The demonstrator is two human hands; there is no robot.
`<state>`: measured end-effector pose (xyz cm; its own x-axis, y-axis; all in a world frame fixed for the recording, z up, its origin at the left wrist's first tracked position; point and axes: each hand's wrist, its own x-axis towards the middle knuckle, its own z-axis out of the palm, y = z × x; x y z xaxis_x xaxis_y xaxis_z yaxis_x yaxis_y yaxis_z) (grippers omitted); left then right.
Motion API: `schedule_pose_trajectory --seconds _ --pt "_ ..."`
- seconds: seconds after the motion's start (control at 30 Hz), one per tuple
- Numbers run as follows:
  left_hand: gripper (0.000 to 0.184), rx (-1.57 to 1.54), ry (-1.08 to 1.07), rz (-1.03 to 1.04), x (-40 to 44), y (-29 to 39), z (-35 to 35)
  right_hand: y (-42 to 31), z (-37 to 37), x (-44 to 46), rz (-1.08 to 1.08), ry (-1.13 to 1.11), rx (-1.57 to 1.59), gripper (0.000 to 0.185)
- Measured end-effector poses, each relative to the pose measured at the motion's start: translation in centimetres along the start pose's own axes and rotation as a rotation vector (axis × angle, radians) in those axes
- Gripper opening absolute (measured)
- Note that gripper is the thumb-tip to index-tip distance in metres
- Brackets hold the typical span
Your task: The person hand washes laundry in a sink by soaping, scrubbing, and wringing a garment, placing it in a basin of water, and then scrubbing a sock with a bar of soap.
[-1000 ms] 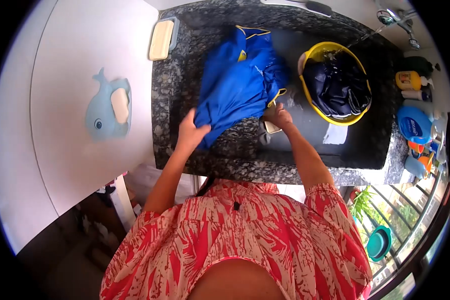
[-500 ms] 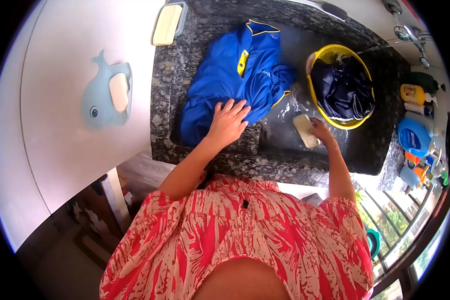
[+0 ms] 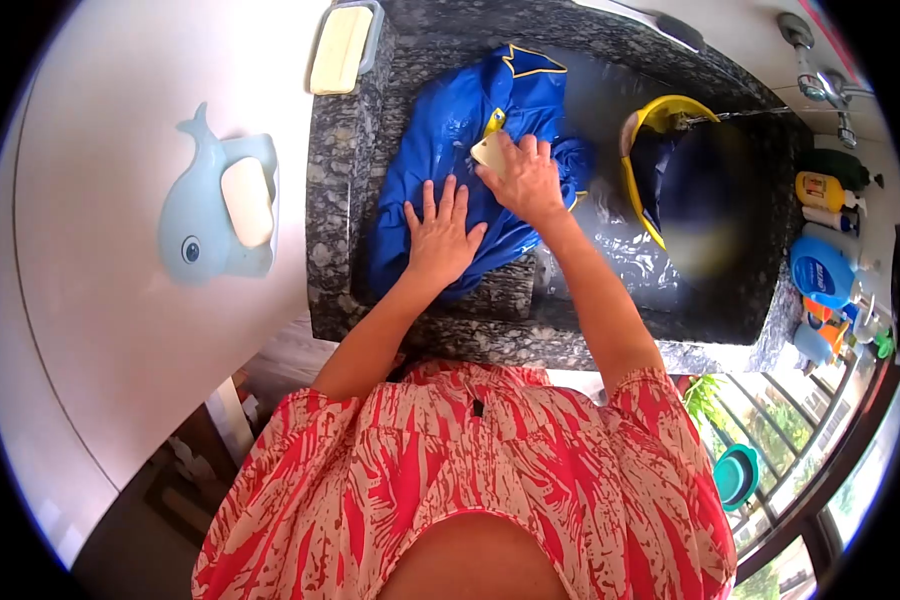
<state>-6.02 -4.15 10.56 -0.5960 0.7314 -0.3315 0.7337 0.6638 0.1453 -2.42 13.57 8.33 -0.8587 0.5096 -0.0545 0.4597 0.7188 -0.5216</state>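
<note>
A wet blue shirt with yellow trim lies spread over the ribbed stone side of the sink. My left hand rests flat on its lower part, fingers spread. My right hand grips a pale scrub brush and presses it on the shirt, beside the yellow button strip. The brush's underside is hidden against the cloth. To the right, a yellow bucket holds dark cloth; a blurred patch covers much of both.
A soap bar sits in a clear dish on the sink's left ledge. On the white surface, a whale-shaped holder carries another bar. Water runs from the tap. Several bottles line the right edge.
My right hand has carried the scrub brush leftward from beside the bucket onto the shirt. My left hand stays flat on the cloth. A blurred patch now covers part of the bucket.
</note>
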Motion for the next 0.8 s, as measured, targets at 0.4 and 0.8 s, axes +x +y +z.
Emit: schedule_pose_trajectory --seconds 0.4,0.8 --pt "0.087 -0.023 0.054 -0.012 -0.2 -0.4 0.3 1.0 1.4 2.1 -0.569 0.077 -0.189 0.051" --pt "0.086 -0.025 -0.005 -0.022 -0.7 1.1 -0.9 0.2 -0.1 -1.5 -0.608 -0.03 -0.031 0.046"
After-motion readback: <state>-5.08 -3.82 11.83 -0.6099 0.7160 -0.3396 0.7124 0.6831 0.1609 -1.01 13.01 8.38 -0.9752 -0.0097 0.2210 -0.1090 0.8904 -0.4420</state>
